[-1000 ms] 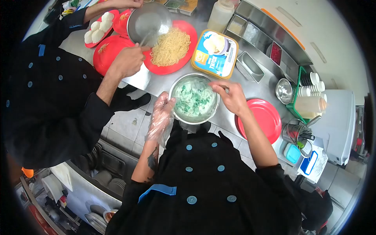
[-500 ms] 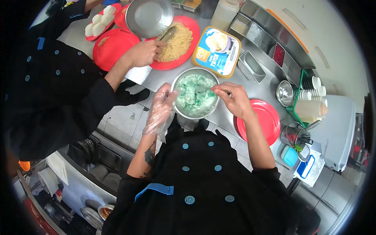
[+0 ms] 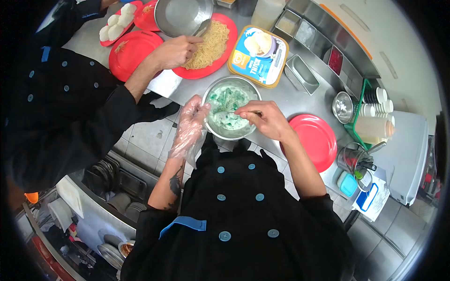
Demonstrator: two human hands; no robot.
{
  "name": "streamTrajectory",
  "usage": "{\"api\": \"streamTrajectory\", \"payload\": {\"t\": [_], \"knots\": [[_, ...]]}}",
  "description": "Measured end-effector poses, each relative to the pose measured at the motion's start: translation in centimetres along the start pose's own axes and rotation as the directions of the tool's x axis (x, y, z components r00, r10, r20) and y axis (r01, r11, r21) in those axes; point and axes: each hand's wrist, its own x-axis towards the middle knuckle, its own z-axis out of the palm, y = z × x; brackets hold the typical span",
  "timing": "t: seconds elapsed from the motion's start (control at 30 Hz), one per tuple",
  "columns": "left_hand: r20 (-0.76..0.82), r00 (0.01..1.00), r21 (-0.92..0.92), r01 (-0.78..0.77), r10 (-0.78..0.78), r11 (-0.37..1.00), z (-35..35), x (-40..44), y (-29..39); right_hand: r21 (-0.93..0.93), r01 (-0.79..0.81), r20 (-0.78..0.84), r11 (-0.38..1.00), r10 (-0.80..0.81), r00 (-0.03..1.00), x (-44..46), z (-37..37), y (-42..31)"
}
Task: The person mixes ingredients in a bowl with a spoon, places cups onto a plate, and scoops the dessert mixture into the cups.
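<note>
A metal bowl [image 3: 255, 89] with a white and green mixture [image 3: 229, 100] in it stands at the counter's near edge. My left hand [image 3: 191, 125], in a clear plastic glove, grips the bowl's left rim. My bare right hand [image 3: 266, 119] is closed on a spoon [image 3: 230, 114], whose lower end is in the mixture. Just behind the bowl lies an ice cream tub [image 3: 258, 56] with its lid upward. Right of my right hand is a red plate [image 3: 313, 140].
At the left a co-worker's hand [image 3: 178, 53] holds a utensil over noodles [image 3: 211, 46] on a red plate, beside a metal pan [image 3: 183, 16]. Metal trays [image 3: 302, 75] line the back. A green basket [image 3: 360, 112] of cups and a utensil container [image 3: 349, 157] stand at the right.
My right hand has moved the spoon leftward and down through the mixture. My left hand stays at the rim. The co-worker's hand has shifted over the noodles, and the pan has tilted.
</note>
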Motion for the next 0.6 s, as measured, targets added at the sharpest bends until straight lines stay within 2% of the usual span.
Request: {"api": "streamTrajectory", "payload": {"t": [0.03,0.13,0.17,0.23,0.27,0.3,0.37,0.4,0.47,0.5,0.53,0.6], "knots": [[0.008,1.0,0.022,-0.015,0.015,1.0,0.0,0.1,-0.1,0.001,-0.003,0.002,1.0,0.003,1.0,0.2,-0.2,0.0],[0.001,1.0,0.014,-0.026,0.026,1.0,0.1,0.0,-0.4,-0.082,0.039,-0.182,0.996,-0.053,0.982,1.1,-1.2,0.3],[0.002,1.0,0.013,-0.026,0.026,1.0,0.3,-0.2,-0.4,-0.083,0.038,-0.182,0.996,-0.053,0.982,0.6,-1.5,0.4],[-0.178,0.984,-0.145,-0.035,0.009,0.989,1.0,-0.9,-0.8,-0.122,-0.187,-0.317,0.975,0.141,0.938,-0.9,-1.6,0.4],[-0.198,0.978,-0.339,-0.011,-0.06,0.941,1.4,-1.1,-1.3,-0.167,-0.169,-0.316,0.971,0.11,0.942,-1.9,-1.0,1.0],[-0.204,0.977,-0.343,-0.01,-0.064,0.939,1.8,-1.3,-2.1,-0.168,-0.168,-0.308,0.971,0.11,0.945,-2.6,0.2,1.0],[-0.286,0.953,-0.305,0.006,-0.097,0.952,2.8,-2.0,-2.9,-0.106,-0.12,-0.275,0.987,0.087,0.958,-3.4,3.0,0.3],[-0.239,0.967,-0.32,0.009,-0.09,0.947,3.2,-2.4,-2.3,-0.109,-0.12,-0.276,0.987,0.086,0.957,-3.1,3.3,-0.1],[-0.213,0.97,-0.337,0.042,-0.12,0.941,3.5,-2.3,-1.9,0.082,-0.069,-0.278,0.994,0.09,0.956,-2.4,3.3,-1.3],[-0.189,0.971,-0.352,0.073,-0.147,0.933,3.6,-2.0,-1.7,0.075,-0.061,-0.281,0.995,0.079,0.956,-2.0,2.4,-1.8],[-0.131,0.98,-0.349,0.098,-0.152,0.932,3.1,-1.9,-1.4,-0.033,-0.026,-0.296,0.999,0.015,0.955,-1.5,1.3,-2.4],[-0.134,0.983,-0.33,0.073,-0.123,0.941,2.5,-1.5,-1.4,-0.215,0.066,-0.303,0.974,-0.131,0.944,-0.7,-0.6,-2.0]]}}
